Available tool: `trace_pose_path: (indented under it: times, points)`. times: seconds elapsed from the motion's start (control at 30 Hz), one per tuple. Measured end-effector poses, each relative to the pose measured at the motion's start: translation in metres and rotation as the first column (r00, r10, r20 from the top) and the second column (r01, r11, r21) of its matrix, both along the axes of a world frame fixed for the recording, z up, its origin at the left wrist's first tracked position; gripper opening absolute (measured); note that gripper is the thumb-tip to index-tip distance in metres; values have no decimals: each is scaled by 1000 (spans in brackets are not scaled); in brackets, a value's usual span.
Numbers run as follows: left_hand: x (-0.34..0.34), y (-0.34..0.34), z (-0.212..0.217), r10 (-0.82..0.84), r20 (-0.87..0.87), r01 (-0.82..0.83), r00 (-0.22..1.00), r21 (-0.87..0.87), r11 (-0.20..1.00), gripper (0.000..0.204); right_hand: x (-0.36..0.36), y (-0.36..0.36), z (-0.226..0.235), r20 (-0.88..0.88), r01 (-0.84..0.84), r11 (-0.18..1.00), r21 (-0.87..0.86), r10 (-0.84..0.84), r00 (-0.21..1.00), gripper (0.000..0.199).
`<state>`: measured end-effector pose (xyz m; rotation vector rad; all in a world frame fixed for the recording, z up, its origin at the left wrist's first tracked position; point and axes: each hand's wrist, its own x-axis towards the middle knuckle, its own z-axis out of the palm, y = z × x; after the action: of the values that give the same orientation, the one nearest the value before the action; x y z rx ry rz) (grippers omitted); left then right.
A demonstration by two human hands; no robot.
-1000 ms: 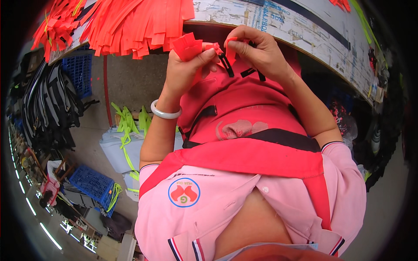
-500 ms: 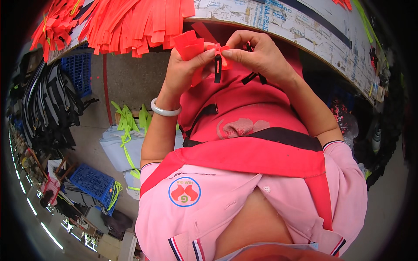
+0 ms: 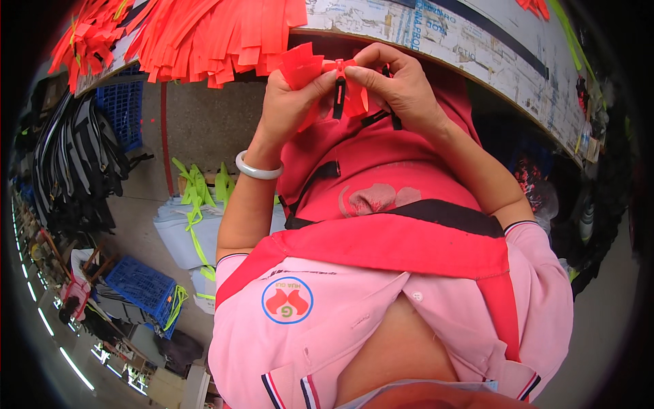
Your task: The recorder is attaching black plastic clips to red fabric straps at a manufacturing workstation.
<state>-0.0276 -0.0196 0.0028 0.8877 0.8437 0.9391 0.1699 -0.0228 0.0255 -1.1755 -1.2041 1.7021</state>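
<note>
White and scuffed, the long table (image 3: pixel 381 17) runs across the top. Below it, a red apron (image 3: pixel 388 245) covers the person's front. A big heap of bright orange ribbon strips (image 3: pixel 218 44) hangs over the table's edge, so plenty look left to use. The left hand (image 3: pixel 289 102) curls around a small orange stack (image 3: pixel 300 66), its thumb pressing in. The right hand (image 3: pixel 409 85) pinches orange ribbon (image 3: pixel 355 102), thumb and finger close together. Black tabs (image 3: pixel 396 121) dangle under it. One slim black slotted tab (image 3: pixel 339 95) hangs between the thumbs, over the apron. It seems partly done: it meets the ribbon, but I cannot tell if it is fixed on.
</note>
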Motion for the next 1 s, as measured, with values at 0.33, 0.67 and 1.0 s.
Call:
trace_pose_path:
  times: [0.33,0.67,1.0]
  points:
    - [10,-11,-4,44,-206,6,978,232,973,8,-4,3,-5,182,-72,913,402,-2,983,15]
    - [8,-8,-14,65,-81,-48,995,200,979,12,-9,-3,-14,205,-24,847,531,-101,974,15]
    - [15,-11,-19,75,-5,-74,997,149,986,14,-10,-1,-17,228,-34,741,671,-163,960,14]
